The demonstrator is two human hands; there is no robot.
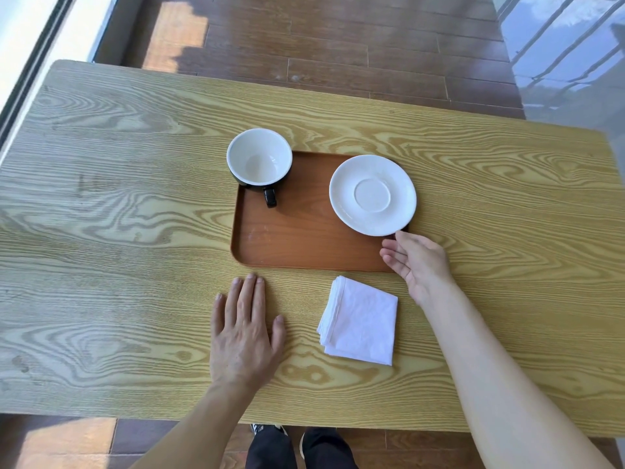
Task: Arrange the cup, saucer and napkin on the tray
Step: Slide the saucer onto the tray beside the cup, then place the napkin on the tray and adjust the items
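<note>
A brown wooden tray (297, 242) lies in the middle of the table. An empty cup (259, 157), white inside and black outside, stands on the tray's far left corner with its handle pointing toward me. A white saucer (372, 195) rests over the tray's far right corner. My right hand (417, 262) is open, palm up, just below the saucer, with its thumb tip touching the saucer's near rim. A folded white napkin (360, 321) lies on the table in front of the tray. My left hand (245, 328) lies flat and open on the table, left of the napkin.
The light wooden table (118, 198) ends close to my body and at the far side over a dark wooden floor (321, 38). A window frame (30, 62) runs along the left; a glass railing (568, 52) stands at the far right.
</note>
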